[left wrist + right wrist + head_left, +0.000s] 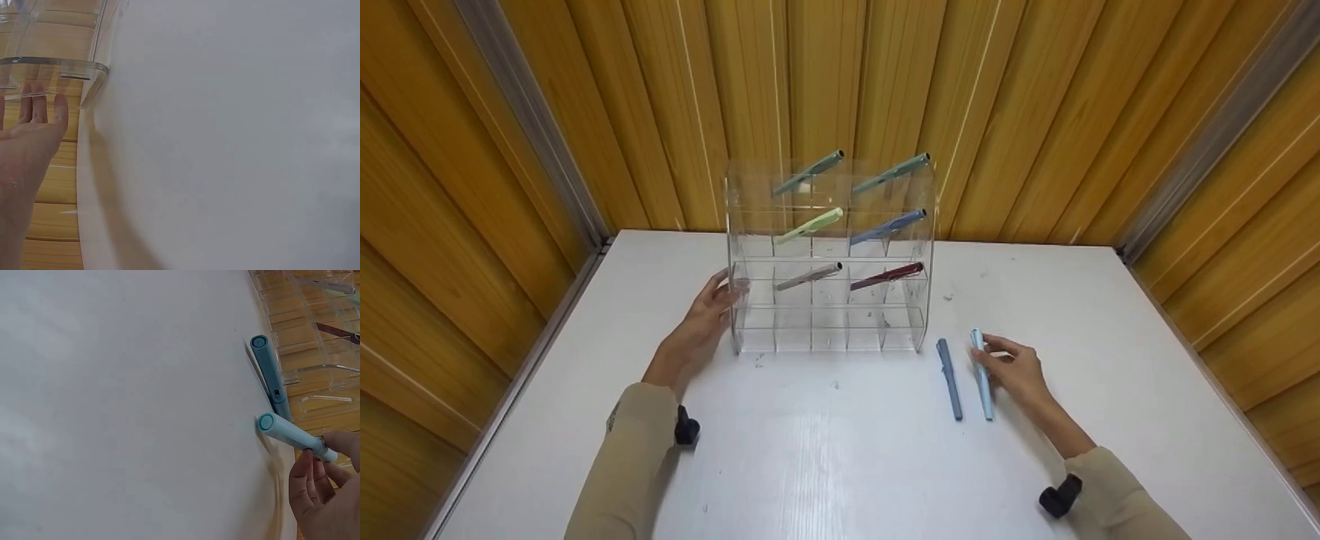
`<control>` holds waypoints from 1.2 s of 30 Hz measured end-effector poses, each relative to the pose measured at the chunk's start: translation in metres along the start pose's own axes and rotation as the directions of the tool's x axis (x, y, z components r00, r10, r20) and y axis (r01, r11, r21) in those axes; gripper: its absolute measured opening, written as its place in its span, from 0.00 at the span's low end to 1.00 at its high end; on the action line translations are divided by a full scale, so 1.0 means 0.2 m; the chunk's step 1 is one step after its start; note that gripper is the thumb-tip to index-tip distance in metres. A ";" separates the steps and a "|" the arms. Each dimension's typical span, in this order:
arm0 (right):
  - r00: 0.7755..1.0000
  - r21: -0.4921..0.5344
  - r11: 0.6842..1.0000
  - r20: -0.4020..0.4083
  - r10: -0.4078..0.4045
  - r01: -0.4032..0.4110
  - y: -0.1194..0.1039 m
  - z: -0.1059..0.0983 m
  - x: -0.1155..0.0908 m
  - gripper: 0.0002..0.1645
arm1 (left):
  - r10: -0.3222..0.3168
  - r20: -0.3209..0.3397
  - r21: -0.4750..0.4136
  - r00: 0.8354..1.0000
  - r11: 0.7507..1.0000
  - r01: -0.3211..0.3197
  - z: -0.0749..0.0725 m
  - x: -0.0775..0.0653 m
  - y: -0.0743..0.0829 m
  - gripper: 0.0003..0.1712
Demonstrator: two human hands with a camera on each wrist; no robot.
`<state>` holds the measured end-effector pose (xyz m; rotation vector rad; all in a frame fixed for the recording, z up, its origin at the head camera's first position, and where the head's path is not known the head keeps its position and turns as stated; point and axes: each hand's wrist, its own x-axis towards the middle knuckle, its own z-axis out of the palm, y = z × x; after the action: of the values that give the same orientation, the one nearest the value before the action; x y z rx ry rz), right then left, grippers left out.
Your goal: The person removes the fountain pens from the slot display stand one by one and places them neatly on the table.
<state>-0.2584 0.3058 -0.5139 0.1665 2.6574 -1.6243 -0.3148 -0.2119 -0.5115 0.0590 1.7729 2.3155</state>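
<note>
A clear acrylic pen rack (829, 341) stands on the white table, with several capped pens leaning in its slots. My left hand (709, 307) rests against the rack's left side; in the left wrist view, its fairly straight fingers (39, 109) show partly through the clear plastic. To the rack's right, my right hand (1016, 367) pinches a light blue pen (982, 386) between thumb and fingers near one end. Just left of that pen, a grey-blue pen (949, 379) lies on the table.
In the rack sit two teal pens (810, 174), a pale green pen (810, 226), a blue pen (889, 227), a grey pen (810, 277) and a dark red pen (887, 277). Wood-patterned walls (825, 75) border the table (810, 465) at the back and sides.
</note>
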 end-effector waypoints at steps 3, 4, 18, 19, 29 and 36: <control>1.000 -0.016 1.000 -0.009 -0.004 0.004 0.01 0.00 0.01 0.34 | -0.001 0.008 -0.017 1.000 1.000 0.001 0.00 0.01 0.00 0.39; 1.000 -0.021 1.000 -0.010 -0.009 0.009 0.01 0.00 0.01 0.34 | -0.001 0.007 -0.023 1.000 1.000 0.001 0.00 0.01 0.00 0.39; 0.989 -0.184 0.972 0.031 -0.145 0.148 0.04 0.02 0.02 0.32 | 0.016 0.022 0.014 1.000 1.000 -0.016 -0.01 0.01 -0.01 0.39; 0.987 -0.196 0.967 0.041 -0.158 0.163 0.04 0.02 0.02 0.31 | 0.016 0.021 0.013 1.000 1.000 -0.017 -0.01 0.01 -0.01 0.40; 0.984 -0.220 0.961 0.097 -0.147 0.165 0.02 0.02 0.01 0.32 | -0.017 -0.005 0.000 1.000 1.000 0.017 -0.01 -0.01 -0.01 0.41; 0.987 -0.189 0.973 0.110 -0.115 0.135 0.01 -0.02 0.02 0.34 | -0.029 0.013 -0.004 1.000 1.000 0.029 0.00 -0.01 0.02 0.41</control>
<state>-0.2629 0.3108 -0.5137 -0.0849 2.7796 -1.3473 -0.3139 -0.2128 -0.5073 0.0472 1.7513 2.2935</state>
